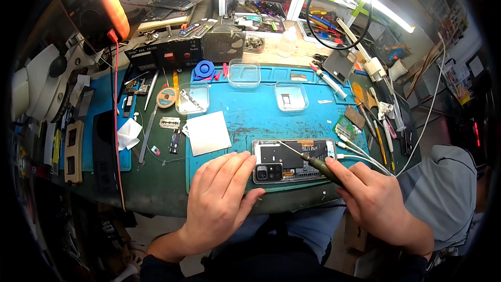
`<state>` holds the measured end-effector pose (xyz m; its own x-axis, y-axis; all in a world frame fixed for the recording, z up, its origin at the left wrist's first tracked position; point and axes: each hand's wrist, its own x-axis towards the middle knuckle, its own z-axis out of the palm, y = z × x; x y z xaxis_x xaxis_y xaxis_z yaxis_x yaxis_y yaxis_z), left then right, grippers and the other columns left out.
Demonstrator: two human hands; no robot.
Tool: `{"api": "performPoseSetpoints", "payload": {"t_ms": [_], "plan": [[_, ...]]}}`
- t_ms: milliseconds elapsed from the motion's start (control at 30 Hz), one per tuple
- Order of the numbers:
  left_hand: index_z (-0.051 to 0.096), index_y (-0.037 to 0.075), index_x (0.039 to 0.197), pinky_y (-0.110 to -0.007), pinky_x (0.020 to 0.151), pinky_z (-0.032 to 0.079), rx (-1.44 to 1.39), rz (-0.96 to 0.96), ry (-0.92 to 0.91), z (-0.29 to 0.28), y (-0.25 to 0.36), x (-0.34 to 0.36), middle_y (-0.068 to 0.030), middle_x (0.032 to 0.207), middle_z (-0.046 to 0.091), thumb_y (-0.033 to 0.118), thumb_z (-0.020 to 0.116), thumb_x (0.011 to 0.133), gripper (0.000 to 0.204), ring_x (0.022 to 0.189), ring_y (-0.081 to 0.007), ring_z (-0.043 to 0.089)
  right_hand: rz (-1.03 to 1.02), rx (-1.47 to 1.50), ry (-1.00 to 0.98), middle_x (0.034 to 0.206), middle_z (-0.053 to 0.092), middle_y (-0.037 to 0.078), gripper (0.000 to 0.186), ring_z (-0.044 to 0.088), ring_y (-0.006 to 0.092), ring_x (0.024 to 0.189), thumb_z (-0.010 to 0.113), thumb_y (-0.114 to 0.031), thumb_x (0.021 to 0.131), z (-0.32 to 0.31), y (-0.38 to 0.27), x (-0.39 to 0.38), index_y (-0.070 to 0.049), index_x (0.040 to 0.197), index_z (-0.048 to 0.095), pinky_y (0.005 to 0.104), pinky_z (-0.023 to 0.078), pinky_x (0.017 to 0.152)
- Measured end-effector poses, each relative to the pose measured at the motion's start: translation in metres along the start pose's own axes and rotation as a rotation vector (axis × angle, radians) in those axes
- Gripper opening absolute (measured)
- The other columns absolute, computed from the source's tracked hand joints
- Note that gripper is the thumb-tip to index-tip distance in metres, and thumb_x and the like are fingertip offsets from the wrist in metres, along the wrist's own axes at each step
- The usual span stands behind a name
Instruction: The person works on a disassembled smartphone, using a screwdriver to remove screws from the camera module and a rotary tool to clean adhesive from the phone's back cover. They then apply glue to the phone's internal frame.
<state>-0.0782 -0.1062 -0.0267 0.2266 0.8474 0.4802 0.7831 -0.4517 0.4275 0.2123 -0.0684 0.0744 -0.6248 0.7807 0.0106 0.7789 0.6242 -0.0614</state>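
Note:
An opened phone (pixel 297 152) lies sideways on the blue mat, its back cover off. Its dark inner plates show, and the camera block (pixel 269 172) is at its lower left. My right hand (pixel 373 193) grips a screwdriver (pixel 317 163) with a dark green handle. The thin shaft slants up and left over the phone; whether its tip touches is too small to tell. At the phone's left end rests my left hand (pixel 222 188), fingers stretched out and thumb apart, fingertips at the edge. White cables (pixel 365 157) run by the phone's right end.
A white square card (pixel 209 132) lies left of the phone. Clear plastic boxes (pixel 292 97) stand behind, one with small metal parts (pixel 194 99). Tweezers and brushes (pixel 376 130) crowd the right side; a solder wire spool (pixel 166 97) and razor blade (pixel 169 122) lie left.

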Motion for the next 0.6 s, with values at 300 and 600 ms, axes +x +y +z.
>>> {"api": "performPoseSetpoints", "payload": {"t_ms": [300,600], "plan": [[0.068,-0.002,0.14,-0.047,0.11,0.048,0.022,-0.019,-0.007,0.002,-0.001,-0.001,-0.015,0.137,0.07,0.022,0.087,0.09,0.059,0.128,-0.0316,0.064,0.018,-0.052,-0.021,0.085,0.056,0.005,0.065,0.065,0.0219,0.07,0.074,-0.004,0.089,-0.006,-0.004,0.003,-0.014,0.152,0.066,0.0384,0.053,0.056],[0.069,-0.002,0.137,-0.047,0.108,0.048,0.064,-0.001,0.006,0.001,0.002,0.008,-0.0146,0.135,0.07,0.021,0.085,0.091,0.054,0.125,-0.0318,0.064,0.032,-0.018,-0.058,0.093,0.064,0.006,0.066,0.069,0.0296,0.078,0.081,-0.006,0.087,-0.011,-0.003,0.005,-0.017,0.151,0.067,0.0427,0.054,0.063]]}}
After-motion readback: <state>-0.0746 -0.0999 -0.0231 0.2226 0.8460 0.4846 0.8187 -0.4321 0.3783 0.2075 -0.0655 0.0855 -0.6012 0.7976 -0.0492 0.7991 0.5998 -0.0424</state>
